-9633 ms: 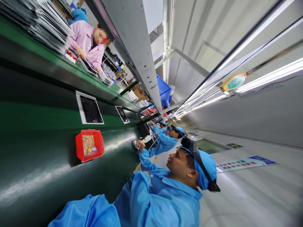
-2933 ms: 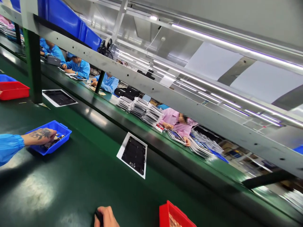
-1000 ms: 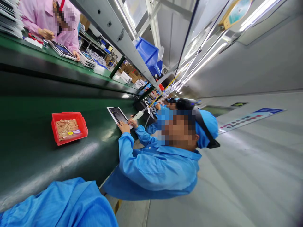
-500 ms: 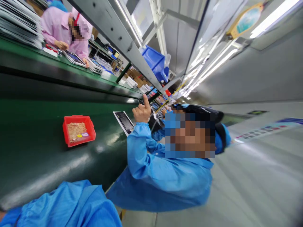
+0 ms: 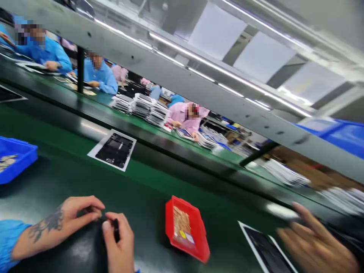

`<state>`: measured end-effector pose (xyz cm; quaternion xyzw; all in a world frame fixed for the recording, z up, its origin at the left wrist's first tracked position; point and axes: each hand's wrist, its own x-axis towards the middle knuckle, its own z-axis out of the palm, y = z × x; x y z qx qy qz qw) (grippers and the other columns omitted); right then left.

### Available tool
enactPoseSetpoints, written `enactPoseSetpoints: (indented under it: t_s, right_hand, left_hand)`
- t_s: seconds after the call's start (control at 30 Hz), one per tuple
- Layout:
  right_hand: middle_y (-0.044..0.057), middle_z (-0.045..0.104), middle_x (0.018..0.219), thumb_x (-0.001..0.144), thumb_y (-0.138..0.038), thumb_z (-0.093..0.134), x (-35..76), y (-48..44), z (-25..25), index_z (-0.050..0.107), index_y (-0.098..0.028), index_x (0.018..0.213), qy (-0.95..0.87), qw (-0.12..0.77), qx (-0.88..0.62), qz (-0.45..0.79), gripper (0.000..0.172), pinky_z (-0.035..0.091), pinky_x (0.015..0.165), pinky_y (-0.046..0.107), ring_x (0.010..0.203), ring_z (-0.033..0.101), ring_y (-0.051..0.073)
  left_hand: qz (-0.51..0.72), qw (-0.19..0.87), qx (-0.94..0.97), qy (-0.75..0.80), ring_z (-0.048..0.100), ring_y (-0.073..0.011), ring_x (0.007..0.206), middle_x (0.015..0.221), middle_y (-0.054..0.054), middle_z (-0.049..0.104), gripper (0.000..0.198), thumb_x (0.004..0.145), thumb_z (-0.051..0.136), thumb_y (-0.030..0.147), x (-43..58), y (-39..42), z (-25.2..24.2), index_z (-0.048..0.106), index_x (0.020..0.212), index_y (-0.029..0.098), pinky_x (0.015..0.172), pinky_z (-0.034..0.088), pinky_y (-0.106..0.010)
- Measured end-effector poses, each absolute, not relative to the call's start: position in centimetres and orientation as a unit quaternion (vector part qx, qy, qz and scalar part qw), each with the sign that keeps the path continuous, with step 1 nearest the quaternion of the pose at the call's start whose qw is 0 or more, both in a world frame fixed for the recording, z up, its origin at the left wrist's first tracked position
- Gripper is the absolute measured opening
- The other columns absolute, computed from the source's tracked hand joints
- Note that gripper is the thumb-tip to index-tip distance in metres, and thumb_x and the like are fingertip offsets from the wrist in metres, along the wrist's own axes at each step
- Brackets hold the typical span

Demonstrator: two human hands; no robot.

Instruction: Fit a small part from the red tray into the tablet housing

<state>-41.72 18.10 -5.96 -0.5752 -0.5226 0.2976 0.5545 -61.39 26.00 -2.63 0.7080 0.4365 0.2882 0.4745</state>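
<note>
Over the green work surface [image 5: 148, 182], my left hand [image 5: 81, 214] reaches in from the lower left with its fingers curled and the thumb close to the fingertips. What it pinches, if anything, is too small to make out. Just to its right, my right hand [image 5: 121, 240] has a small black piece [image 5: 116, 230] between thumb and fingers. The fingertips of both hands are close together but apart. Beyond them lies a black panel on a white sheet [image 5: 116, 148]. A red bin [image 5: 200, 231] with thin tan pieces stands right of my right hand.
A blue bin [image 5: 28, 153] with small pale pieces is at the left. A co-worker's blurred hand [image 5: 315, 242] is at the lower right, beside another black panel [image 5: 269, 250]. Across the raised ledge, people work beside stacks of panels [image 5: 142, 106]. A grey beam [image 5: 182, 87] crosses above.
The view has swung left and down from the co-worker beside me to the work surface. Both my hands now show; before, mainly a blue sleeve was visible at the lower left.
</note>
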Motion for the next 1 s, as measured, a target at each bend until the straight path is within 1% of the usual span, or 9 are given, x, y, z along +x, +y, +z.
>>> enactPoseSetpoints:
  t_s: [0.07, 0.17, 0.23, 0.3, 0.4, 0.57, 0.77, 0.9, 1.0]
  right_hand:
    - [0.004, 0.077, 0.098, 0.100, -0.039, 0.058, -39.5, 19.2, -6.7, 0.080, -0.040, 0.110, -0.598, 0.505, -0.576, 0.238, 0.024, 0.063, 0.078, 0.036, 0.091, 0.077, 0.025]
    - [0.008, 0.078, 0.120, 0.091, -0.022, 0.066, -37.5, 20.5, -8.6, 0.075, -0.044, 0.128, -0.682, 0.440, -0.572, 0.119, 0.043, 0.064, 0.086, 0.047, 0.109, 0.076, 0.033]
    - [0.011, 0.075, 0.130, 0.083, -0.015, 0.069, -37.3, 20.9, -9.8, 0.073, -0.044, 0.131, -0.700, 0.428, -0.567, 0.077, 0.056, 0.057, 0.100, 0.063, 0.121, 0.070, 0.042]
    - [0.014, 0.073, 0.132, 0.080, -0.017, 0.070, -37.7, 21.0, -10.3, 0.075, -0.046, 0.128, -0.699, 0.420, -0.569, 0.105, 0.056, 0.046, 0.106, 0.073, 0.124, 0.066, 0.047]
    - [0.014, 0.076, 0.126, 0.084, -0.033, 0.068, -38.9, 20.6, -9.1, 0.080, -0.049, 0.114, -0.636, 0.446, -0.587, 0.229, 0.036, 0.050, 0.100, 0.064, 0.115, 0.072, 0.041]
    - [0.007, 0.073, 0.084, 0.074, -0.045, 0.072, -41.9, 19.5, -6.0, 0.084, -0.040, 0.091, -0.465, 0.568, -0.579, 0.355, 0.021, 0.053, 0.078, 0.048, 0.082, 0.070, 0.031]
    - [0.002, 0.065, 0.065, 0.064, -0.043, 0.074, -42.6, 19.3, -5.7, 0.077, -0.037, 0.072, -0.421, 0.537, -0.599, 0.418, 0.011, 0.041, 0.059, 0.041, 0.062, 0.058, 0.024]
    - [0.000, 0.061, 0.064, 0.064, -0.044, 0.072, -42.3, 19.4, -5.7, 0.076, -0.034, 0.071, -0.417, 0.540, -0.595, 0.424, 0.012, 0.035, 0.056, 0.039, 0.051, 0.042, 0.018]
    - [-0.001, 0.055, 0.059, 0.066, -0.044, 0.072, -42.4, 19.3, -5.7, 0.075, -0.038, 0.070, -0.408, 0.537, -0.596, 0.436, 0.008, 0.032, 0.058, 0.041, 0.051, 0.039, 0.018]
  left_hand:
    - [0.292, 0.517, 0.698, 0.400, 0.071, -0.0186, 0.086, 0.089, -0.001, 0.076, 0.030, 0.090, 0.069, 0.051, -60.4, 26.5, -1.6, 0.079, 0.097, 0.023, 0.081, 0.054, -0.022]
    - [0.303, 0.542, 0.672, 0.403, 0.069, -0.0179, 0.076, 0.080, -0.003, 0.074, 0.029, 0.087, 0.068, 0.047, -60.3, 27.4, -1.9, 0.073, 0.086, 0.018, 0.073, 0.052, -0.023]
    - [0.308, 0.544, 0.662, 0.413, 0.069, -0.0185, 0.074, 0.080, -0.005, 0.074, 0.031, 0.087, 0.067, 0.047, -60.9, 27.8, -2.8, 0.071, 0.085, 0.017, 0.071, 0.052, -0.025]
    - [0.313, 0.545, 0.658, 0.414, 0.068, -0.0184, 0.076, 0.083, -0.006, 0.073, 0.031, 0.087, 0.068, 0.047, -61.6, 28.2, -3.5, 0.071, 0.085, 0.016, 0.071, 0.051, -0.025]
    - [0.331, 0.540, 0.664, 0.397, 0.063, -0.0167, 0.083, 0.091, -0.005, 0.070, 0.027, 0.085, 0.073, 0.044, -62.0, 28.4, -3.8, 0.073, 0.080, 0.017, 0.075, 0.048, -0.025]
    - [0.315, 0.586, 0.642, 0.381, 0.058, -0.0134, 0.077, 0.085, -0.002, 0.066, 0.024, 0.084, 0.078, 0.040, -60.7, 27.6, -3.5, 0.076, 0.084, 0.017, 0.071, 0.042, -0.024]
    - [0.260, 0.693, 0.569, 0.358, 0.059, -0.0120, 0.071, 0.080, -0.002, 0.070, 0.051, 0.071, 0.092, 0.053, -59.0, 26.6, -4.0, 0.068, 0.093, 0.014, 0.069, 0.043, -0.023]
    - [0.250, 0.713, 0.554, 0.349, 0.059, -0.0111, 0.069, 0.079, -0.002, 0.070, 0.057, 0.069, 0.095, 0.057, -58.8, 26.7, -4.0, 0.064, 0.090, 0.014, 0.068, 0.044, -0.023]
    - [0.248, 0.720, 0.550, 0.345, 0.059, -0.0105, 0.067, 0.079, -0.002, 0.070, 0.057, 0.069, 0.095, 0.057, -58.9, 26.7, -4.1, 0.064, 0.090, 0.014, 0.067, 0.044, -0.023]
